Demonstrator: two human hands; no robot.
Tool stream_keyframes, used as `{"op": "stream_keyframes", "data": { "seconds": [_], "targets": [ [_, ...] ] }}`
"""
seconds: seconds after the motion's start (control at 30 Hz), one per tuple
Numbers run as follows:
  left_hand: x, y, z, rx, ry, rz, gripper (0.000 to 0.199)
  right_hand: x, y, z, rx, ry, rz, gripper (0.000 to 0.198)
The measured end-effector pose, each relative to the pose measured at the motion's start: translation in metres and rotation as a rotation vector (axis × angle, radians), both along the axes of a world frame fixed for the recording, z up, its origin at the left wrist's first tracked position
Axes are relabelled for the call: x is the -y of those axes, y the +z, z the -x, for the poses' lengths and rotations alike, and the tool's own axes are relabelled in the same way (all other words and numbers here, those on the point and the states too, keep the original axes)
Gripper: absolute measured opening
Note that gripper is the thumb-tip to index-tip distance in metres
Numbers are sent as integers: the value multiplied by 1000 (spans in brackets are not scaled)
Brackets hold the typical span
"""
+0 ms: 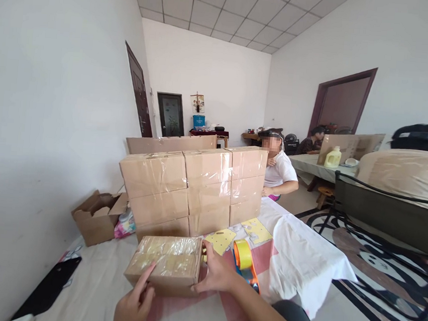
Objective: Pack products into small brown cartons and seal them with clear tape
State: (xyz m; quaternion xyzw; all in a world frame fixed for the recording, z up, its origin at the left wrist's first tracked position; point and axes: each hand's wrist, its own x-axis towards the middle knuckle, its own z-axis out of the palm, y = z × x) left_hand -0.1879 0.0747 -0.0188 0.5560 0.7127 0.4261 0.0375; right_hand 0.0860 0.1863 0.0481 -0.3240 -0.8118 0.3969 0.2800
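Note:
A small cardboard box [163, 266] sealed with clear tape lies in front of me on the cloth-covered table. My right hand [215, 270] grips its right end, thumb low at the near corner and fingers round the far corner. At the box's front upper edge, my left hand [136, 301] touches the top with a stretched index finger; the thumb is apart and the other fingers are partly curled. Right of the box stands an orange tape dispenser [252, 276] with a yellow-looking roll. Directly behind it rises a stack of taped cardboard boxes [207, 190], several in all.
An opened carton [98, 220] stands at the left by the wall, near a colourful packet [125, 224]. A black flat item [51, 288] lies at the table's left edge. Across the table sits a person in white [282, 171]. A dark bench [389, 216] stands to the right.

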Motion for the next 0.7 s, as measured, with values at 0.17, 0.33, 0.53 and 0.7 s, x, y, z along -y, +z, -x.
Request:
{"op": "stream_keyframes", "data": {
  "seconds": [0.17, 0.33, 0.53, 0.7],
  "targets": [
    [-1, -3, 2, -16, -34, -24, 52, 1, -1, 1, 13, 1, -22, 133],
    [-2, -7, 7, -24, -41, -33, 53, 2, -2, 2, 8, 6, -18, 128],
    [0, -5, 6, 0, -53, -7, 54, 6, 0, 4, -8, 1, -37, 124],
    [4, 4, 3, 2, -29, -9, 54, 7, 1, 6, -20, 4, -55, 121]
  ]
}}
